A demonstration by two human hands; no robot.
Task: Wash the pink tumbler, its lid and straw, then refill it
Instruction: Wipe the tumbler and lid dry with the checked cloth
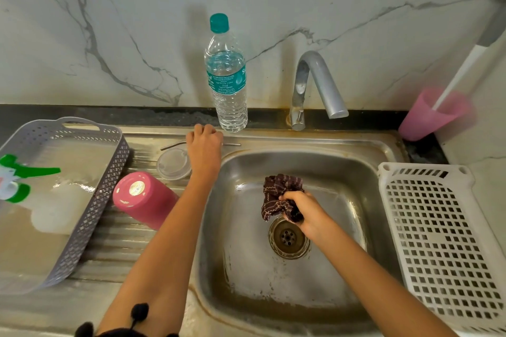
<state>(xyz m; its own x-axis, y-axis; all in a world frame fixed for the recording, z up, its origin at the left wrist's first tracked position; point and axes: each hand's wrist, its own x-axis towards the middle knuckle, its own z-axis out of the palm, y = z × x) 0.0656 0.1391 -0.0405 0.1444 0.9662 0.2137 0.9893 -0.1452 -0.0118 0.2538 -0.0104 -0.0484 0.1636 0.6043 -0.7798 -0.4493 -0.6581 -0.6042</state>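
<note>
The pink tumbler (145, 198) stands upside down on the ribbed draining board, left of the basin. Its clear lid (173, 163) lies just behind it. The metal straw (172, 145) lies along the sink's back ledge. My left hand (204, 145) is over the straw's middle with curled fingers, hiding that part; whether it grips the straw is unclear. My right hand (302, 208) holds a crumpled dark brown cloth (278, 194) in the air over the steel sink (241, 268), just above the drain (289, 238).
A full water bottle (227, 76) with a teal cap stands behind my left hand. The tap (317, 82) curves over the basin. A grey perforated tray (82, 200) holds a spray bottle (13, 178) at left. A white basket (443, 241) lies at right, a pink cup (430, 115) behind it.
</note>
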